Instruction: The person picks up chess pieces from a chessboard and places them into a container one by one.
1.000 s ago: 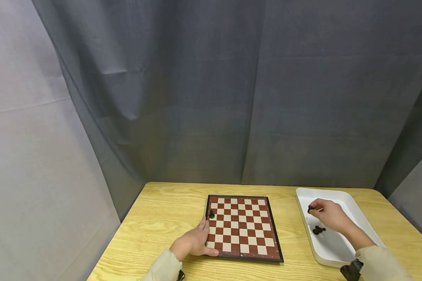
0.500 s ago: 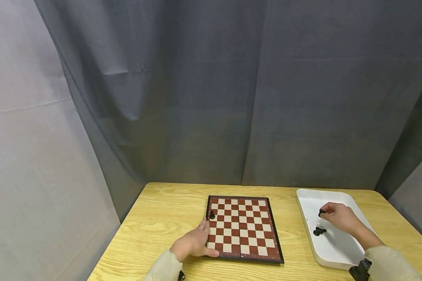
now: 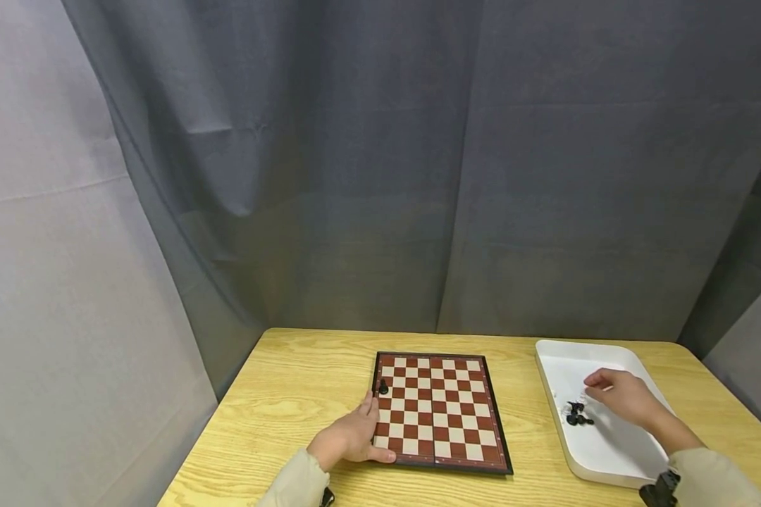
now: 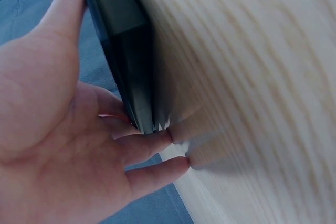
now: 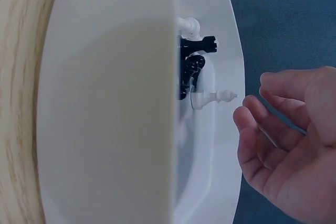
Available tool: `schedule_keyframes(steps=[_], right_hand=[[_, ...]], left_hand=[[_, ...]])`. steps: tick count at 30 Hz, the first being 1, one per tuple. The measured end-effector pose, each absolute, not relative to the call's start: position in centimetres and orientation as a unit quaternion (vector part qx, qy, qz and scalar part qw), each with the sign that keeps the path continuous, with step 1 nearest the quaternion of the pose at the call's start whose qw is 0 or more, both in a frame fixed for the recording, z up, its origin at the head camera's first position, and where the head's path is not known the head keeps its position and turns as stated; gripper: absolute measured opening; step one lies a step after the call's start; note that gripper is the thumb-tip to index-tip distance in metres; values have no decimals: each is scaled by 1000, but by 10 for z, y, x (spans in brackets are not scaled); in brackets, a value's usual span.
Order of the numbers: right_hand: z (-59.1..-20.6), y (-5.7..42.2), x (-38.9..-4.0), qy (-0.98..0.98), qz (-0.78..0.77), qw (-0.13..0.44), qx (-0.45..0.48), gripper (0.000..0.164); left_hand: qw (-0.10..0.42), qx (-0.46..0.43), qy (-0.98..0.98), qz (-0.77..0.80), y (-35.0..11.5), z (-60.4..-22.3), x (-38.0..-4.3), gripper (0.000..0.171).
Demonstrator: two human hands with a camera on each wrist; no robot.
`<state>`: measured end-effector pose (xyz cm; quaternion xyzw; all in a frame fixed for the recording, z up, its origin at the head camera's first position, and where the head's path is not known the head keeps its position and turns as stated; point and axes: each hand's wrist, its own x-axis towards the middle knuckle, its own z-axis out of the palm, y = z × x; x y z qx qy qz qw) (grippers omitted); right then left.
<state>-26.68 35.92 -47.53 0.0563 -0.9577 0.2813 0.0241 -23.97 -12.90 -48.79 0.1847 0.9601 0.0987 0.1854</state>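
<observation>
A red-and-white chessboard [image 3: 444, 408] lies on the table, one black chess piece [image 3: 383, 387] standing near its left edge. Against the board's near left corner rests my left hand [image 3: 350, 431], its fingers fairly straight along the side and its thumb at the front edge. My right hand [image 3: 621, 398] hovers over the white tray [image 3: 577, 461], fingers loosely bent with nothing between them. Below it is a cluster of black pieces [image 3: 579, 417]. The right wrist view shows a black rook [image 5: 202, 45] and a white chess piece [image 5: 215, 97] there; the tray wall hides part of the cluster.
The wooden table [image 3: 292, 394] carries the board in the middle and the tray at the right. Grey curtains [image 3: 368, 176] hang behind it and at both sides. Another white piece [image 5: 189, 26] lies beside the rook.
My right hand pinched a black chess piece, carried it right over the tray and let it go; the tray's cluster now shows another black piece. My left hand has stayed on the board.
</observation>
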Motion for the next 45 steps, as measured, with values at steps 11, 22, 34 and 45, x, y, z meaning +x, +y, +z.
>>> schedule_keyframes(steps=[11,22,34,45], right_hand=[[-467,331,-267,-951,294,52,81,16],[-461,275,-275,-939,315,62,126,13],[-466,217,-286,-921,354,49,158,13],[-474,166,-289,-907,383,11,173,12]], left_hand=[[183,186,960,102,-131,-488,-239,109],[182,185,960,102,-129,-490,-240,108],[185,183,960,98,-127,-489,-240,109],[184,181,961,99,-124,-488,-236,108]])
